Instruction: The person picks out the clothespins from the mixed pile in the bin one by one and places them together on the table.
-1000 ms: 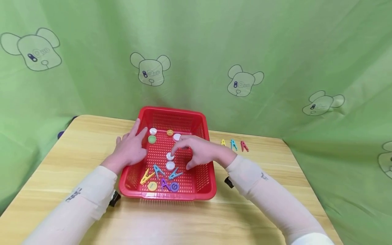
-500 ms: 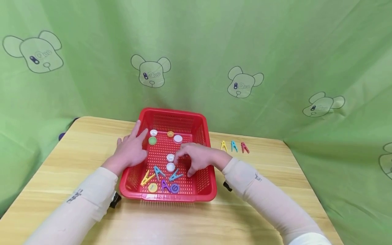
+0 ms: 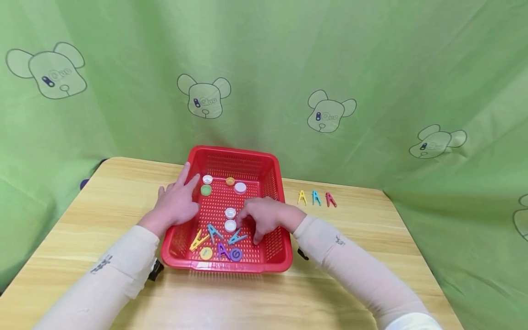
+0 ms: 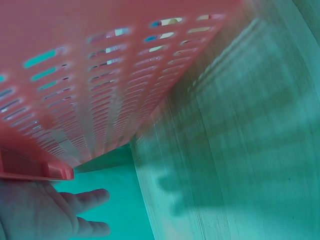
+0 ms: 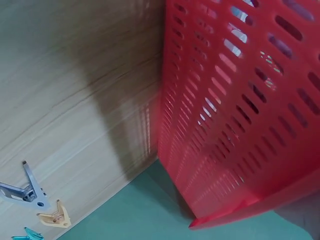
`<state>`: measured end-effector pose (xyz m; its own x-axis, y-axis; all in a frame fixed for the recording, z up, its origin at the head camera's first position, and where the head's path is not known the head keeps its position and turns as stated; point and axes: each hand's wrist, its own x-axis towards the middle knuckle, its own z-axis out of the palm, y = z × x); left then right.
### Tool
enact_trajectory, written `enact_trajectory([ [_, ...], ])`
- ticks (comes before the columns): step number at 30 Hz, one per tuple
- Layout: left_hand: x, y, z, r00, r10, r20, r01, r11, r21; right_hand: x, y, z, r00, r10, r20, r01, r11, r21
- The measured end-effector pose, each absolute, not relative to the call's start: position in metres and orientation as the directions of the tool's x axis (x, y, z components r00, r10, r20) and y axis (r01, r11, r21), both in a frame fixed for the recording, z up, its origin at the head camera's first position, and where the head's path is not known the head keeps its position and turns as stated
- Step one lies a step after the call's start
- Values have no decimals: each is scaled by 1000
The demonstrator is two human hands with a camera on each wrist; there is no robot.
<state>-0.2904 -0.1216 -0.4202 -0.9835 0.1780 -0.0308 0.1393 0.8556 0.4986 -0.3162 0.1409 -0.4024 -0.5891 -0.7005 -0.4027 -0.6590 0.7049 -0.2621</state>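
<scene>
A red plastic basket (image 3: 226, 267) with slotted sides stands on the table. My left hand (image 3: 176, 204) rests on its left rim, fingers extended and spread. Inside the basket, my right hand (image 3: 264, 215) reaches over the right rim, fingers bent downward and thumb apart. Nothing shows between them, though the fingertips are partly hidden. Nearest to it are two white caps (image 3: 230, 225) and a blue clothespin (image 3: 237, 236). Another blue clothespin (image 3: 214, 233), a yellow clothespin (image 3: 198, 240), a purple clothespin (image 3: 223, 251), a yellow cap (image 3: 206, 253) and a purple cap (image 3: 236, 254) lie near the front wall.
Toward the back of the basket lie a green cap (image 3: 206, 189), an orange cap (image 3: 230, 181) and more pale caps. On the table to the right are yellow, blue and red clothespins (image 3: 316, 197). The right wrist view adds a purplish clothespin (image 5: 27, 192). A green curtain (image 3: 264, 59) hangs behind.
My right hand has drawn back from the white cap it was over, shifting right and toward the front of the basket. My left hand stays on the rim.
</scene>
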Motion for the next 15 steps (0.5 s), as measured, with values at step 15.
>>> enact_trajectory([
  [15,-291,-122,-420,-984,174,-24,138,852,506,-313,139,-404,-606,-676,-419,-677,715,-175],
])
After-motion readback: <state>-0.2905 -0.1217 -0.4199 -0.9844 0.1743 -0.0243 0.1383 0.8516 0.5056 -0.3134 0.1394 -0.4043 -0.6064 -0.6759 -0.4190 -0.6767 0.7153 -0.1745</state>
